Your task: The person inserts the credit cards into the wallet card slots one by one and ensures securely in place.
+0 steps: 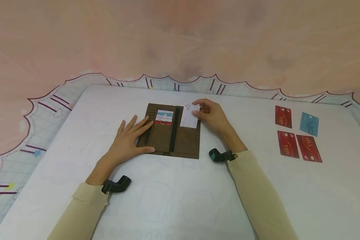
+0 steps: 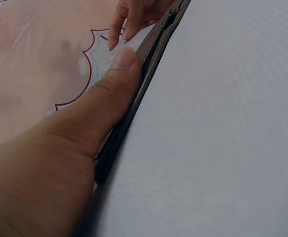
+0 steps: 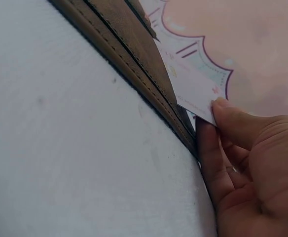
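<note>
A brown wallet (image 1: 163, 140) lies unfolded on the white table, with several cards (image 1: 164, 116) in the slots of its left half. My left hand (image 1: 127, 138), fingers spread, rests on the wallet's left side, its thumb along the near edge. My right hand (image 1: 211, 115) pinches a white card (image 1: 189, 116) with pinkish markings between thumb and fingers. That card overlaps the upper part of the wallet's right half. In the right wrist view the white card (image 3: 196, 94) stands tilted at the brown leather (image 3: 134, 54), the thumb pressed on its corner.
Three red cards (image 1: 283, 116) and a blue card (image 1: 309, 124) lie on the table at the right. A patterned cloth border (image 1: 54, 103) shows past the table's left and far edges. Each wrist wears a black camera band (image 1: 117, 185).
</note>
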The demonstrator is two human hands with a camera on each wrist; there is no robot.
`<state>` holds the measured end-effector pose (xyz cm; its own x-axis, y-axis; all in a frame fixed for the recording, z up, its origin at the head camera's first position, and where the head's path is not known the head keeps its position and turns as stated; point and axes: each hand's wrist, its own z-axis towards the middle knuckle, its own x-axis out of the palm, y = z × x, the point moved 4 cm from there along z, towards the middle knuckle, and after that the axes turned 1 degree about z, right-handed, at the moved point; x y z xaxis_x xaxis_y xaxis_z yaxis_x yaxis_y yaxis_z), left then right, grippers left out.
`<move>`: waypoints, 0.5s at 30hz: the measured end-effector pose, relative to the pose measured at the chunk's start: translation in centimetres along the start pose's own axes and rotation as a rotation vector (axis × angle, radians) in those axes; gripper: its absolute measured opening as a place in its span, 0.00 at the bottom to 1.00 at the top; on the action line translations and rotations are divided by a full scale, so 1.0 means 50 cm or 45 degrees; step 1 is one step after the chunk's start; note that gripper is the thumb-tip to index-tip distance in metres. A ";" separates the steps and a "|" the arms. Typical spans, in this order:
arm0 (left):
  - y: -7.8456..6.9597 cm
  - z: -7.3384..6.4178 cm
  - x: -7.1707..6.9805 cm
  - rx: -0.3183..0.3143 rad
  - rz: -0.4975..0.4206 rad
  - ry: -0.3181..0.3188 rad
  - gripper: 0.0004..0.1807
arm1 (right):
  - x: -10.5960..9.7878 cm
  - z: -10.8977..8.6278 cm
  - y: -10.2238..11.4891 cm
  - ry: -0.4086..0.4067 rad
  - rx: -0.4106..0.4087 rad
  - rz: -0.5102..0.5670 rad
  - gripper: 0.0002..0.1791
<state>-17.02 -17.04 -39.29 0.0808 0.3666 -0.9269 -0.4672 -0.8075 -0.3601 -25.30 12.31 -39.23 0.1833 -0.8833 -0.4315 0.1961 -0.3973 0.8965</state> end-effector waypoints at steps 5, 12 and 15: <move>0.001 0.001 0.001 0.003 0.001 -0.004 0.51 | 0.002 0.000 0.001 0.025 0.004 -0.047 0.19; 0.001 0.001 0.000 -0.002 0.011 -0.001 0.51 | 0.007 0.000 0.001 0.060 0.026 -0.074 0.18; 0.001 0.001 0.001 -0.002 0.008 -0.001 0.51 | 0.008 -0.001 0.000 0.066 0.028 -0.090 0.18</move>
<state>-17.10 -17.06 -39.35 0.0771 0.3619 -0.9290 -0.4666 -0.8104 -0.3543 -25.17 11.99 -39.41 0.2194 -0.8389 -0.4981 0.1891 -0.4644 0.8652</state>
